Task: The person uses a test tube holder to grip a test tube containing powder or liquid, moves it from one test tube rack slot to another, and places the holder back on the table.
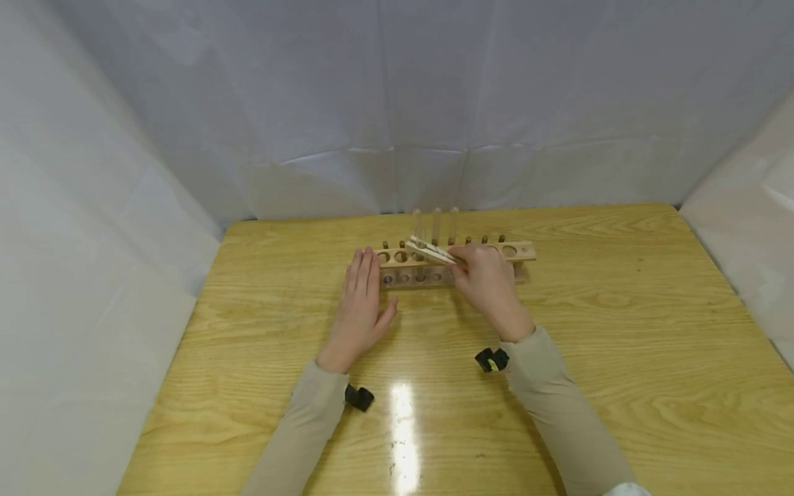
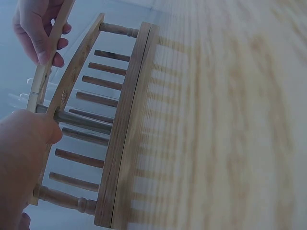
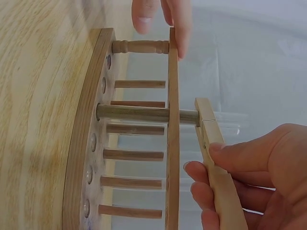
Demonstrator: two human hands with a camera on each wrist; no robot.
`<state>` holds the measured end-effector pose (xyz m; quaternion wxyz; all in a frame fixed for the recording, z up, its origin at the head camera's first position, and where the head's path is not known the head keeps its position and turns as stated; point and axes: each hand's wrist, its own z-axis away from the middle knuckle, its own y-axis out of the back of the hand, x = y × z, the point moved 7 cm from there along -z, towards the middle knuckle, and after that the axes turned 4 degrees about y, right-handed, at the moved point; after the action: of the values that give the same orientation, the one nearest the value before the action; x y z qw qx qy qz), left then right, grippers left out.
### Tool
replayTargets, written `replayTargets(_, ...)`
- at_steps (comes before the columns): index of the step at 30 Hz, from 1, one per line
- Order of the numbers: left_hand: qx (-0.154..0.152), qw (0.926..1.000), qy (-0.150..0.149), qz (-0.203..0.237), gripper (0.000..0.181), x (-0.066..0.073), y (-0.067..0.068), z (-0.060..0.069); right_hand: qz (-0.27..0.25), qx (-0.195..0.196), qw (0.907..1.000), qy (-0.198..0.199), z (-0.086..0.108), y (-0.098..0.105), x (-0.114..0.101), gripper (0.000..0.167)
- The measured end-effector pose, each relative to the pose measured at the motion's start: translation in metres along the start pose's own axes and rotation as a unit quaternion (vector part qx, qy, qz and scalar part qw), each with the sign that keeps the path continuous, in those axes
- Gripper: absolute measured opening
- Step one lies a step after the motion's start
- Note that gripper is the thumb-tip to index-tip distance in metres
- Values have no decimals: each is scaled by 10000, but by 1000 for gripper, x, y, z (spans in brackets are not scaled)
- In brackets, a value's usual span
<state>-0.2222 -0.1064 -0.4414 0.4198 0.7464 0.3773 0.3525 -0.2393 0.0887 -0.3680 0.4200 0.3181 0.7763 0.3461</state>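
Note:
A wooden test tube rack [image 1: 524, 251] with a row of round holes stands near the back of the table. My right hand [image 1: 490, 282] grips a wooden test tube holder [image 3: 224, 194] that looks like a long clothespin. Its tip lies against the upper end of a test tube [image 3: 139, 114] with dark grey-green contents, upright in a rack hole. Whether the holder's tip is clamped on the tube cannot be told. My left hand [image 1: 360, 303] rests its straight fingers on the rack's left end, thumb spread out in front.
Clear glass tubes [image 1: 437, 224] rise along the rack's rear side, among short wooden pegs [image 1: 484, 239]. White sheeting [image 1: 322, 103] hangs behind the table [image 1: 620, 296] and at both sides. Each wrist wears a small black camera [image 1: 360, 397].

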Motion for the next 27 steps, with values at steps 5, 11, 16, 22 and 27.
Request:
replayTargets(5, -7, 10000, -5, -75, 81, 0, -1, 0, 14, 4, 10000, 61, 0, 0, -1, 17)
replayTargets(11, 19, 10000, -22, -94, 82, -1, -2, 0, 40, 57, 9998, 178, 0, 0, -1, 17)
replayTargets(16, 55, 9999, -46, -75, 82, 0, -1, 0, 25, 129, 9996, 263, 1, -1, -2, 16)
replayTargets(22, 154, 9998, -106, -78, 82, 0, -1, 0, -3, 206, 9993, 310, 2, -1, -2, 16)
replayTargets(27, 168, 9998, -104, -8, 82, 0, -1, 1, 13, 300, 9986, 435, 3, -1, -4, 17)
